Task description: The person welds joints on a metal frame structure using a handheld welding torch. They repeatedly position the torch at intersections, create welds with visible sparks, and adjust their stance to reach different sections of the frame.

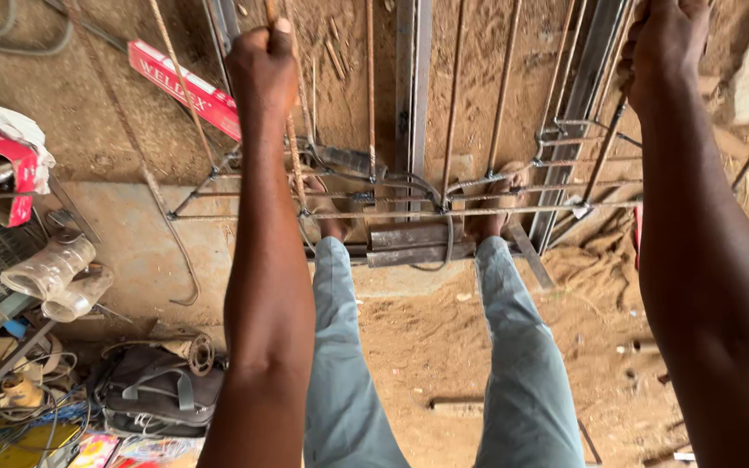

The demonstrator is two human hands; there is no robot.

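L hand fingers clenched on rebar, R hand likewise, red box shut

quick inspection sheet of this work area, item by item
surface: sandy dirt ground with a concrete slab
job's things: rebar frame of rusty rods, both feet planted on it
clutter: red boxes, clear plastic bottles, dark bag
grips: left hand fisted round an upright rod; right hand closed on another rod
cables: loose wires at lower left
surroundings: steel channel lying behind the frame
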